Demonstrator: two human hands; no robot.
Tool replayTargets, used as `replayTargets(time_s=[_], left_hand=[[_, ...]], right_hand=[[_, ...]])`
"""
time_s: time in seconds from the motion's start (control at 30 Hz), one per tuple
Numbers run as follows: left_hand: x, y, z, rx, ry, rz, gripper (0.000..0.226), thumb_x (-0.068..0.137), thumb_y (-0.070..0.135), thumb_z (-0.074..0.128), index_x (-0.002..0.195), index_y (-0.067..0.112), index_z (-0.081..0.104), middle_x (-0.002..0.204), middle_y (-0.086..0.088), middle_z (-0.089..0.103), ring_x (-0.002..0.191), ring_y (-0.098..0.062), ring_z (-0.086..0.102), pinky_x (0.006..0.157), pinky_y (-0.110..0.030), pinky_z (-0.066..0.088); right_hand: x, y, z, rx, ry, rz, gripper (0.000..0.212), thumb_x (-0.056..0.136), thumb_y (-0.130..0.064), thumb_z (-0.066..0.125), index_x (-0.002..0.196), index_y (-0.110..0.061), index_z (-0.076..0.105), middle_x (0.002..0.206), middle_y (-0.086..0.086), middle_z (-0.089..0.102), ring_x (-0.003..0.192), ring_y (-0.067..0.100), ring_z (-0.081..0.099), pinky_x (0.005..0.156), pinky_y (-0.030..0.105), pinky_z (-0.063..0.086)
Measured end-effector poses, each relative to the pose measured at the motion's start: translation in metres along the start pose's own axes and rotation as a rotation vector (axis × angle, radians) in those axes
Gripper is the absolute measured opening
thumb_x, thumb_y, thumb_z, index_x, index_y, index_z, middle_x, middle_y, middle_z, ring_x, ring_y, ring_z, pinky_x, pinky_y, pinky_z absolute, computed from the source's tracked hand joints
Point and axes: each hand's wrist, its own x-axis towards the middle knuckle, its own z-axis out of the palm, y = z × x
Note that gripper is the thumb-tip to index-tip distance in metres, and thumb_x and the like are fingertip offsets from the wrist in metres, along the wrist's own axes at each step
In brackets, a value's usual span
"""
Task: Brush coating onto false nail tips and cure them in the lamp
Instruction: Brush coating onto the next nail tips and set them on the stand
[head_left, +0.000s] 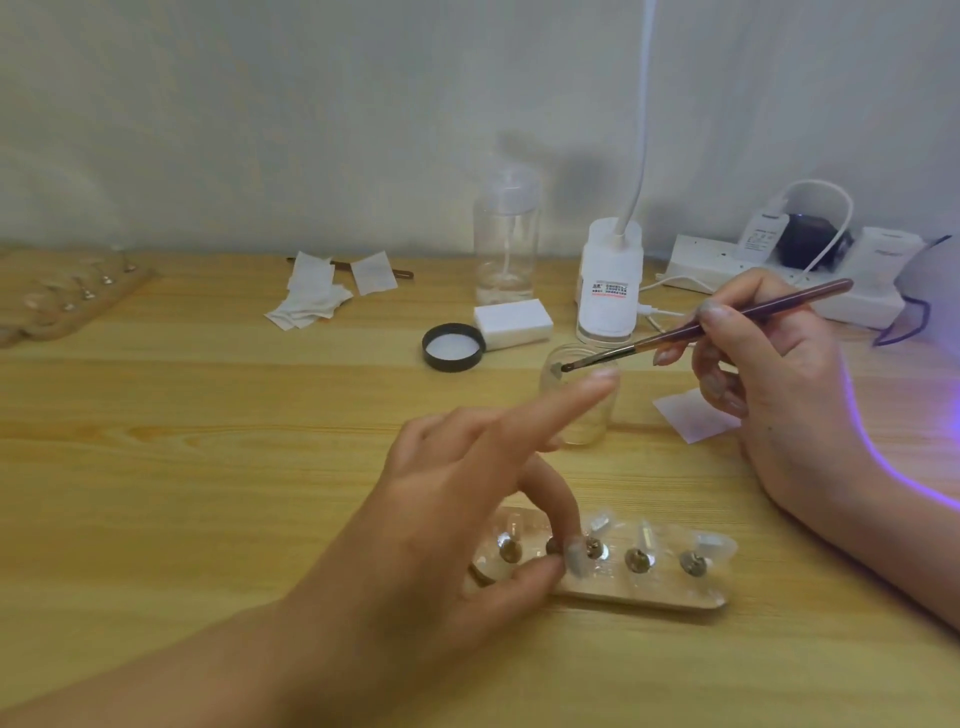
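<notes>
A wooden holder strip (649, 595) lies near the table's front, carrying several clear false nail tips on small metal stands (638, 560). My left hand (467, 499) reaches over its left part; thumb and middle finger pinch one stand (555, 546), while the index finger points out towards the jar. My right hand (769, 374) grips a dark red brush (727, 319), whose bristle tip sits at the mouth of a small clear glass jar (579, 400) of coating. Violet light glows at the far right edge (953, 374), where the lamp itself is mostly out of frame.
The jar's black lid (453, 347) and a white block (513, 323) lie behind the jar. A clear pump bottle (505, 244), a white lamp base (609, 283), a power strip (779, 270), lint wipes (317, 296) and a second nail holder (67, 296) line the back.
</notes>
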Motion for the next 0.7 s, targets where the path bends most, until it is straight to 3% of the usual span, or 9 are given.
replayTargets(time_s=[0.13,0.23,0.33,0.47,0.7], left_hand=[[-0.001,-0.007,0.002,-0.043,-0.001,-0.074,0.084,0.085,0.031,0.063,0.154,0.045,0.017,0.096,0.027,0.064,0.127,-0.004,0.053,0.109,-0.024,0.027],[0.002,-0.007,0.002,-0.101,-0.053,-0.142,0.084,0.087,0.031,0.067,0.152,0.050,0.017,0.098,0.025,0.067,0.126,-0.002,0.053,0.107,-0.031,0.032],[0.003,-0.009,-0.001,-0.149,-0.080,-0.191,0.090,0.085,0.023,0.071,0.151,0.052,0.018,0.097,0.020,0.069,0.122,-0.004,0.057,0.107,-0.027,0.035],[0.007,-0.007,-0.003,-0.119,-0.122,-0.189,0.092,0.083,0.027,0.073,0.149,0.056,0.016,0.106,0.026,0.067,0.126,-0.001,0.052,0.111,-0.039,0.032],[0.015,0.001,0.004,0.004,-0.126,-0.144,0.094,0.081,0.030,0.074,0.146,0.062,0.014,0.106,0.029,0.061,0.123,0.003,0.048,0.106,-0.016,0.017]], right_hand=[[-0.001,0.000,-0.001,-0.018,0.004,-0.010,0.022,0.101,-0.011,0.050,0.080,-0.020,0.049,0.067,0.005,0.068,0.046,0.010,0.035,0.043,0.014,0.029],[-0.001,0.000,0.000,-0.018,-0.003,-0.012,0.021,0.100,-0.013,0.050,0.081,-0.020,0.049,0.068,0.004,0.068,0.045,0.009,0.036,0.043,0.013,0.030],[-0.001,0.000,0.000,-0.020,-0.001,-0.007,0.023,0.102,-0.009,0.048,0.081,-0.019,0.049,0.067,0.005,0.069,0.045,0.010,0.035,0.043,0.014,0.030],[-0.001,-0.001,0.000,-0.023,0.012,0.001,0.021,0.101,-0.010,0.048,0.082,-0.018,0.048,0.067,0.005,0.069,0.046,0.012,0.035,0.043,0.015,0.029],[0.000,-0.001,0.000,-0.021,0.019,0.016,0.019,0.101,-0.013,0.049,0.082,-0.019,0.050,0.071,0.007,0.070,0.047,0.013,0.038,0.043,0.016,0.030]])
